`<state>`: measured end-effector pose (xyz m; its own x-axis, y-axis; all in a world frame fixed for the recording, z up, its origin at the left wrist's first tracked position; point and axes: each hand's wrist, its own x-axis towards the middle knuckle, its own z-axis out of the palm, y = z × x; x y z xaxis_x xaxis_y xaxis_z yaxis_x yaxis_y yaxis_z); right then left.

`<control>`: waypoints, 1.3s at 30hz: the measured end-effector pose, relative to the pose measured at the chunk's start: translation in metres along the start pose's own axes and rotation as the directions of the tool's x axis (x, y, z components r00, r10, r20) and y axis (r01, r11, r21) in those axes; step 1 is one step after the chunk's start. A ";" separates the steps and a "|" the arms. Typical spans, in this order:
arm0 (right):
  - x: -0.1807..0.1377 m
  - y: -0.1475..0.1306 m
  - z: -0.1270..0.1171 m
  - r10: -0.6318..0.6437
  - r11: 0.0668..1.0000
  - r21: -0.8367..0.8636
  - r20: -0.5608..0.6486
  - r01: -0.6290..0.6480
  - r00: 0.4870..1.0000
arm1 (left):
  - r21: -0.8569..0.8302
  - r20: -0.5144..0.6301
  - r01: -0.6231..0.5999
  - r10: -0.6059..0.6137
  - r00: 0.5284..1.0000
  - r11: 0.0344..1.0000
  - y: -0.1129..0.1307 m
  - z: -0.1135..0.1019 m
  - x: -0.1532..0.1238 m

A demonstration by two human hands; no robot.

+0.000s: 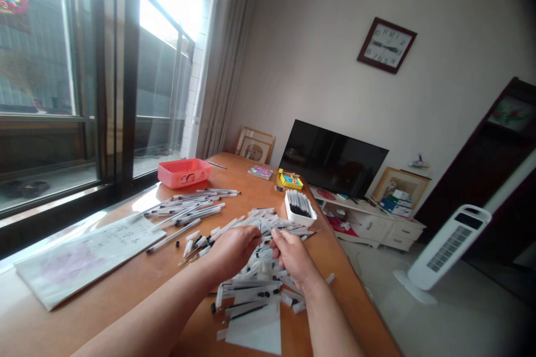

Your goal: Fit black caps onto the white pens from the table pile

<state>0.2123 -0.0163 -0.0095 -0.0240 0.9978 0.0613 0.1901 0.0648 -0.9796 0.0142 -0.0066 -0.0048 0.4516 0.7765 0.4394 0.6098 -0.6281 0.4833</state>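
My left hand (239,245) is closed in a pinch above a heap of pen parts (262,268) on the table. Just to its right, my right hand (290,252) is closed as well, thumb and fingers pressed together. The two hands are close but apart; what lies in their fingertips is too small to make out. Around and under them are clear pen barrels, thin dark refills and small black caps. A white tray (302,218) full of pens with black ends stands beyond my right hand. More pens (188,209) lie loosely bunched to the left.
On the wooden table (176,312) are a notebook (90,256) at left, a red plastic basket (184,174), a yellow box (290,179) and a small booklet (259,172). A white paper sheet (255,334) lies under the heap. A tower fan (450,251) stands right of the table.
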 end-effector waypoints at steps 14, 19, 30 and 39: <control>0.004 0.008 0.004 0.009 0.996 0.088 0.047 -0.013 0.999 | 0.029 0.005 0.055 -0.055 0.998 0.998 0.000 0.002 0.000; 0.005 0.005 0.004 -0.026 0.993 0.106 -0.148 0.042 0.989 | 0.006 -0.006 0.082 -0.082 0.997 0.997 0.000 0.000 0.000; 0.000 -0.002 0.014 -0.063 0.971 0.222 -0.131 0.091 0.989 | -0.118 -0.078 0.061 -0.070 0.994 0.991 0.000 0.002 0.001; 0.010 -0.003 -0.003 0.059 0.836 0.529 -0.354 0.148 0.933 | -0.078 -0.108 0.114 -0.122 0.987 0.990 -0.003 0.000 0.002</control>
<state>0.2148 -0.0066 -0.0052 0.3363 0.9393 0.0673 -0.3639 0.1956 -0.9107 0.0137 -0.0035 -0.0054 0.3008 0.8374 0.4563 0.6048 -0.5375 0.5877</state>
